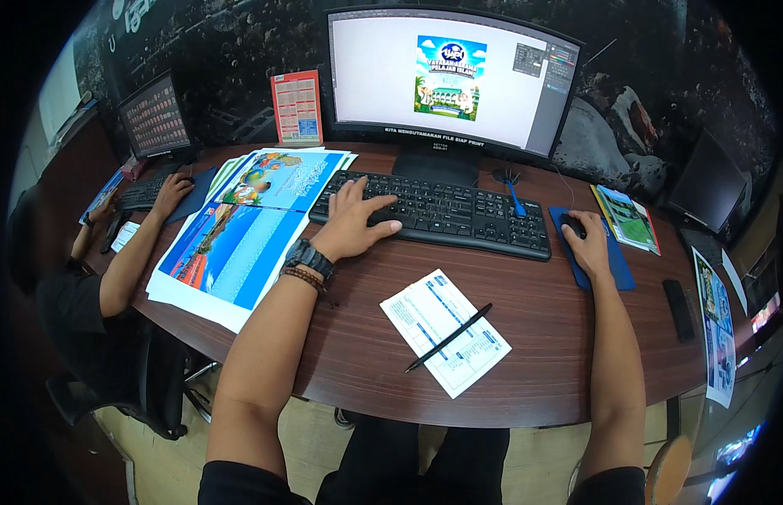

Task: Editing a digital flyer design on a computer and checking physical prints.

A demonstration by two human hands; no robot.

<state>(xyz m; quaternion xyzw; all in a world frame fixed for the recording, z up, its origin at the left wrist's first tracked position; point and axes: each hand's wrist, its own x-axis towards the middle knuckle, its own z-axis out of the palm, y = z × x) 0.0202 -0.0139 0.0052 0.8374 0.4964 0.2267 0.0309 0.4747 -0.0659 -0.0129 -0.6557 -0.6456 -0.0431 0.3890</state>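
Observation:
My left hand (355, 225) lies over the left end of a black keyboard (459, 215), fingers spread and thumb stretched out to the right. A dark watch (310, 257) and a beaded bracelet are on that wrist. My right hand (588, 246) is curved over a black computer mouse (572, 225) on a blue mouse pad (617, 263). Behind the keyboard, a wide curved monitor (375, 76) shows a blue and green poster design in an editing window. Below the keyboard, a black pen (448, 338) rests diagonally across a printed form (418, 324).
Large colour prints (231, 252) are stacked left of my forearm. A red calendar (297, 108) stands behind them. At far left, a person (80, 295) works at another keyboard and monitor. A blue brush (515, 198) touches the keyboard; a black phone-like object (679, 310) lies at right.

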